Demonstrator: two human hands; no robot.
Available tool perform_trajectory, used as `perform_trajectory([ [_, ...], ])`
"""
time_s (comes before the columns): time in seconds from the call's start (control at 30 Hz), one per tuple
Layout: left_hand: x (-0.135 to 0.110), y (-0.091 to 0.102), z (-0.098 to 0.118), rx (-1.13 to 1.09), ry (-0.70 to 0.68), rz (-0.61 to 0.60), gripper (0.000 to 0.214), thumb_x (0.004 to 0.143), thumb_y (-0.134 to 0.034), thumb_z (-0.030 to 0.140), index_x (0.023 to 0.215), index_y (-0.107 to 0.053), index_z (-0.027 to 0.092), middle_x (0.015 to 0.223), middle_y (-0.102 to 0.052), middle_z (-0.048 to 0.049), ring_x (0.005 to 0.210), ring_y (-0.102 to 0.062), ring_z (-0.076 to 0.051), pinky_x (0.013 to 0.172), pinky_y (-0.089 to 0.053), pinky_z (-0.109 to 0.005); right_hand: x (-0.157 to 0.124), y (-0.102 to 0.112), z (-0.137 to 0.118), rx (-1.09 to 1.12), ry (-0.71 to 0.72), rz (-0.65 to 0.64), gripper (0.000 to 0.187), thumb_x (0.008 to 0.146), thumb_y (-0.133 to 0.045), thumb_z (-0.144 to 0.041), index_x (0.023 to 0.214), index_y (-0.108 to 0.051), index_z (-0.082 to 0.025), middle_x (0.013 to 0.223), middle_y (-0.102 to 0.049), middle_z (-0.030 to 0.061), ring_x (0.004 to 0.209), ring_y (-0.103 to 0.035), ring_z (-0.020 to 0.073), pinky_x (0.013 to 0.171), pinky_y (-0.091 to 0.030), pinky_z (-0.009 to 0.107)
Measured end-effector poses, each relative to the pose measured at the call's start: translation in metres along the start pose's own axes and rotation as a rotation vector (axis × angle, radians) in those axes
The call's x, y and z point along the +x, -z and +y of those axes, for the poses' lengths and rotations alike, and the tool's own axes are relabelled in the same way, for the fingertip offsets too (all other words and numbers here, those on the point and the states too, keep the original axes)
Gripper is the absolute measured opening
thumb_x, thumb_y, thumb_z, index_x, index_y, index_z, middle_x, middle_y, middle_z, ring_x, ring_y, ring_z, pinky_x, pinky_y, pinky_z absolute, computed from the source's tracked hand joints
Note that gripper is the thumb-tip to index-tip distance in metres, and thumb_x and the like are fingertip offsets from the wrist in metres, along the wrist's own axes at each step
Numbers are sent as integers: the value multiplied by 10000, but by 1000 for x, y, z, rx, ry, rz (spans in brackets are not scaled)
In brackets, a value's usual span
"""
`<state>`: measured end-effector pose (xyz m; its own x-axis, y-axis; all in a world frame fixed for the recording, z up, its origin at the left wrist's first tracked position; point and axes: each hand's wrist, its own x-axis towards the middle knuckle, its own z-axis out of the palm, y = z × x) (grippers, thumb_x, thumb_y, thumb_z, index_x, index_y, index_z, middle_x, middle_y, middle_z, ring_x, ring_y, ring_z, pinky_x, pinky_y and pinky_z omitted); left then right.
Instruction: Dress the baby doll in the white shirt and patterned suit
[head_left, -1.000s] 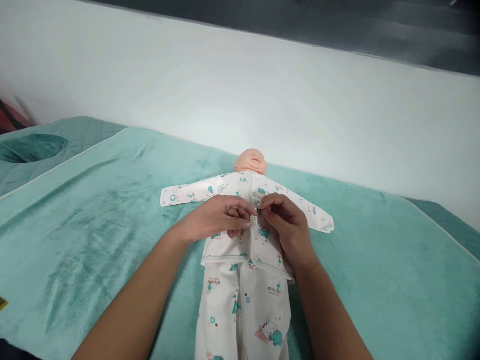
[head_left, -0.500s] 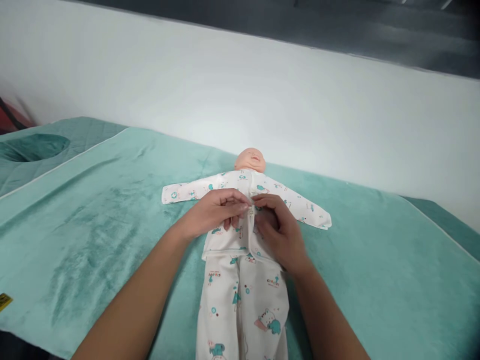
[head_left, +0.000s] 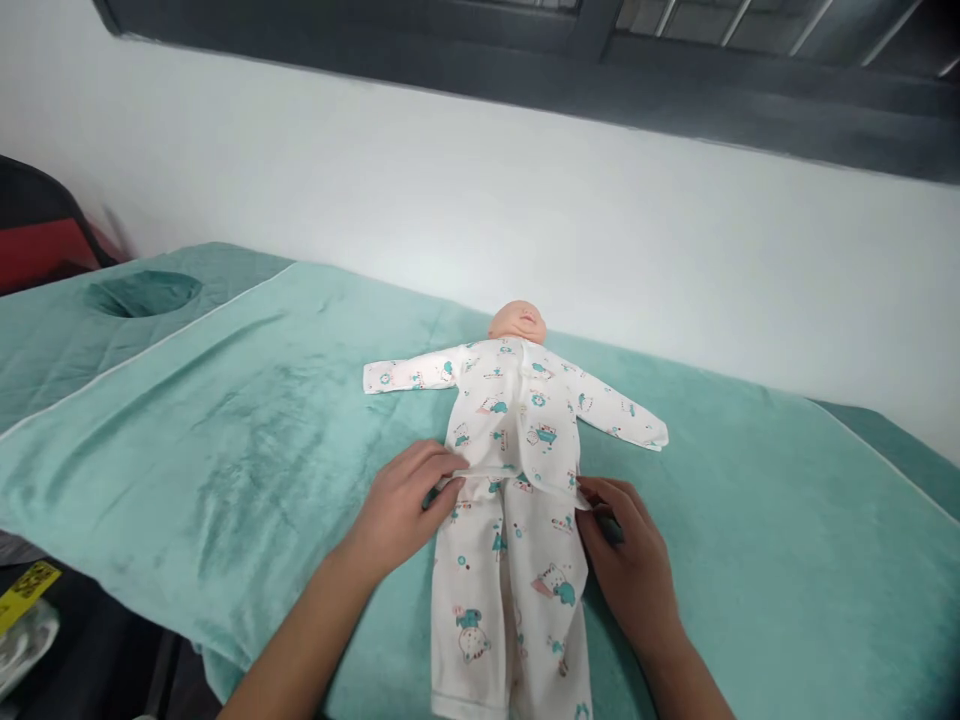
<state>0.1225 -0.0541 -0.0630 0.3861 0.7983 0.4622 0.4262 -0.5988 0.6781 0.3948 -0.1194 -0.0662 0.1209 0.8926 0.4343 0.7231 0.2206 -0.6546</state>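
A baby doll (head_left: pixel 517 320) lies on its back, wearing a white printed jacket (head_left: pixel 544 405) and matching pants (head_left: pixel 472 590). Its sleeves spread out to both sides, and the jacket front is closed down the middle. My left hand (head_left: pixel 405 505) pinches the jacket's lower hem at the doll's left-of-view hip, thumb and fingers around the edge. At the opposite hip, my right hand (head_left: pixel 622 535) pinches the other corner of that hem. The hem overlaps the waist of the pants, hiding the waistband.
A green plush cover (head_left: pixel 750 540) spreads under the doll, with a round recess (head_left: pixel 146 293) at the far left. Behind stands a white wall (head_left: pixel 450 190) below a dark window frame (head_left: pixel 450 50). A yellow label (head_left: pixel 30 590) shows at lower left.
Both hands have moved from the jacket's middle front down and apart to the two sides of its hem. The front placket is now uncovered. The view has shifted slightly.
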Motion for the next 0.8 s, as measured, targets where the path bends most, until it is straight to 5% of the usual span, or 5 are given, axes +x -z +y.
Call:
perform_trajectory([
  [0.33,-5,5,6,105,89,158,106,878,-459,177,849,-553,216,797,-600,-24,770,-578,-171,703,-461,-298,-3,7,5,52,-21,137,73,854,-530,-215,857,-602,-230,906,-565,48,800,-555,205,636,-442,329],
  [0.5,-4,13,7,-6,102,-14,137,814,-458,120,804,-560,211,768,-581,-3,738,-564,-155,698,-457,-277,-2,12,-2,90,9,-32,88,864,-544,-264,898,-622,-242,934,-607,50,818,-585,213,679,-483,339],
  [0.57,2,19,-4,-22,154,-30,142,817,-449,120,801,-560,207,797,-595,-6,757,-571,-154,717,-464,-275,1,21,2,116,19,-179,122,878,-556,-316,941,-635,-248,982,-631,56,861,-602,218,734,-502,345],
  [0.67,18,34,-34,166,282,158,142,863,-451,188,915,-583,193,965,-610,-59,918,-584,-197,835,-474,-325,14,45,27,50,-101,-263,223,886,-544,-431,959,-632,-239,966,-659,57,871,-612,221,783,-502,355],
  [0.8,44,52,-74,567,465,222,446,866,-540,351,1273,-521,171,1201,-530,-147,1134,-514,-298,938,-441,-403,46,78,85,-248,-397,55,461,790,-569,-586,1018,-627,-189,982,-676,103,872,-624,268,796,-483,408],
])
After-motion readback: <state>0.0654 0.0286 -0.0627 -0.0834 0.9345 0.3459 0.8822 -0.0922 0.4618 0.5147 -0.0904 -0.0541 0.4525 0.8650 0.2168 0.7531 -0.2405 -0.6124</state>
